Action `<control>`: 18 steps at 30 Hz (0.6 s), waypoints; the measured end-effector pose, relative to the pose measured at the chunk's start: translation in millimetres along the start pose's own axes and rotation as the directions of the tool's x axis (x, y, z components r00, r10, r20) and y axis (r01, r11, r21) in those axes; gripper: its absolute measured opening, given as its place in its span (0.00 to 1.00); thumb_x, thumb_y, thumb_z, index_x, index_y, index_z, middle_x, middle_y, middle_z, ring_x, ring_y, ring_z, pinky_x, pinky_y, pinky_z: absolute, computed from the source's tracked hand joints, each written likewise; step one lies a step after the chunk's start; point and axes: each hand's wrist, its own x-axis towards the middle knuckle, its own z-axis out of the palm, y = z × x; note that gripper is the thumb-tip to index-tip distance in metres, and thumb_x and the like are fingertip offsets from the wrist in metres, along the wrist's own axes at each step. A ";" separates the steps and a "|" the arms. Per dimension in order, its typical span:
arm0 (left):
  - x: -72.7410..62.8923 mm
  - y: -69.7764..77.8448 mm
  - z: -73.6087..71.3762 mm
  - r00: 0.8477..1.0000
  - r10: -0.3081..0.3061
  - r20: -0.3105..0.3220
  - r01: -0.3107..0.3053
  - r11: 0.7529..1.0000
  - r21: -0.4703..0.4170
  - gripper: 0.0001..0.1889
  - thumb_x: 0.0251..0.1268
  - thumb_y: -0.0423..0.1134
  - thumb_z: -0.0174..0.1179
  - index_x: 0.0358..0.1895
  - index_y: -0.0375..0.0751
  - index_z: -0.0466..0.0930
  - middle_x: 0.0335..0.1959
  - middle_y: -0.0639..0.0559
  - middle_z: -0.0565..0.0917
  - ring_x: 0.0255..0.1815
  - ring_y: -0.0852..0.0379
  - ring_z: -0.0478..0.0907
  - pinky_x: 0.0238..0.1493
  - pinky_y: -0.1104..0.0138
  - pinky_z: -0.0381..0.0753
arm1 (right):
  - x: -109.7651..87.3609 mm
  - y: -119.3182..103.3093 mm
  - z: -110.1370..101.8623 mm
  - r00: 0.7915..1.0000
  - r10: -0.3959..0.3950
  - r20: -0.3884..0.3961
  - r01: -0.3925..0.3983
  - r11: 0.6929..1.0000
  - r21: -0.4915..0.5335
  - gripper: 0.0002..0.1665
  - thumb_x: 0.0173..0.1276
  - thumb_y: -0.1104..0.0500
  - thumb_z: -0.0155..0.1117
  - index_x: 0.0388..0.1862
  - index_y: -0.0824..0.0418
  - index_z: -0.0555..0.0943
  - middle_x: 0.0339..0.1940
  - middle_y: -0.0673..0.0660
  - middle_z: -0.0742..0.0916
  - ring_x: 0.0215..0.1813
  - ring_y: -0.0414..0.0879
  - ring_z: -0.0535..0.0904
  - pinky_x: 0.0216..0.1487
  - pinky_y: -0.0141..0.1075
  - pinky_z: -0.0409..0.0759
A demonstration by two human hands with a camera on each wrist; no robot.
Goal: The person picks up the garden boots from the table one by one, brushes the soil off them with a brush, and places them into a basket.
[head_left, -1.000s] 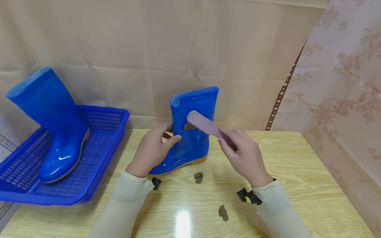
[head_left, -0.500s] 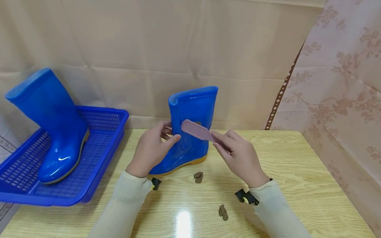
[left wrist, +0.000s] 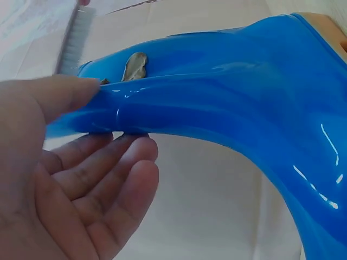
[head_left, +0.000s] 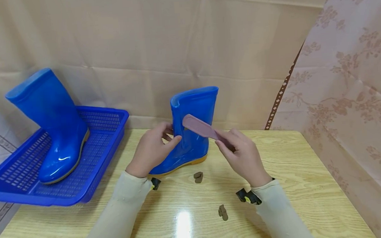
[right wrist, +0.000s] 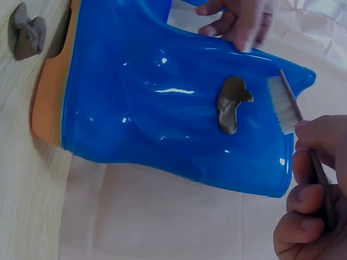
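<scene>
A blue rain boot (head_left: 197, 104) with a tan sole stands upright on the table, toe to the left. My left hand (head_left: 153, 148) steadies its shaft, thumb on the near side and fingers behind the front edge. Between thumb and fingers, my right hand (head_left: 244, 155) holds a brush (head_left: 198, 126) by its handle, its mauve back toward the head camera. In the right wrist view pale bristles (right wrist: 283, 105) hover beside a grey-brown, mud-like patch (right wrist: 232, 105) on the shaft. The brush hides most of that patch in the head view.
To the left, a blue plastic basket (head_left: 106, 148) holds a second blue boot (head_left: 56, 115). Two brown lumps, one near the boot's sole (head_left: 198, 177) and another lump nearer the front (head_left: 223, 212), lie on the wooden table (head_left: 297, 178). Beige cloth (head_left: 245, 58) hangs behind.
The brush dipped down and left across the shaft, then rose slightly again in my right hand. My left hand has stayed at the boot, which shifted very slightly.
</scene>
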 end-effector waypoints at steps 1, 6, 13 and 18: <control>-0.3 0.3 -0.2 1.000 0.008 0.003 -0.008 1.000 0.002 0.20 0.74 0.50 0.64 0.62 0.45 0.78 0.50 0.50 0.87 0.45 0.53 0.85 0.48 0.54 0.86 | -0.2 -0.4 0.7 1.000 -0.010 0.002 0.010 1.000 -0.009 0.21 0.70 0.63 0.73 0.61 0.58 0.86 0.29 0.49 0.80 0.26 0.38 0.68 0.23 0.30 0.66; -0.7 1.9 -2.1 1.000 0.012 0.007 -0.012 1.000 0.002 0.20 0.76 0.52 0.61 0.62 0.44 0.79 0.49 0.50 0.87 0.46 0.52 0.84 0.47 0.54 0.85 | -0.5 -2.7 3.1 1.000 -0.017 0.024 0.018 0.998 -0.066 0.22 0.69 0.62 0.74 0.62 0.56 0.86 0.30 0.49 0.81 0.26 0.38 0.68 0.23 0.30 0.66; 0.1 1.8 -3.0 0.999 -0.043 0.002 0.043 0.999 -0.015 0.21 0.78 0.52 0.59 0.63 0.44 0.77 0.51 0.49 0.86 0.49 0.50 0.84 0.51 0.52 0.85 | -0.8 -3.1 2.2 0.998 0.028 0.062 -0.022 0.995 -0.093 0.20 0.70 0.60 0.73 0.60 0.56 0.87 0.30 0.48 0.81 0.26 0.38 0.70 0.24 0.31 0.68; 0.4 0.8 -2.5 0.999 -0.054 -0.006 0.053 0.998 -0.027 0.20 0.78 0.52 0.59 0.63 0.44 0.77 0.52 0.49 0.86 0.49 0.49 0.84 0.52 0.52 0.84 | -1.0 -1.7 1.1 0.995 0.051 0.088 -0.041 0.993 -0.115 0.18 0.70 0.60 0.73 0.58 0.57 0.88 0.28 0.46 0.80 0.26 0.38 0.69 0.23 0.31 0.66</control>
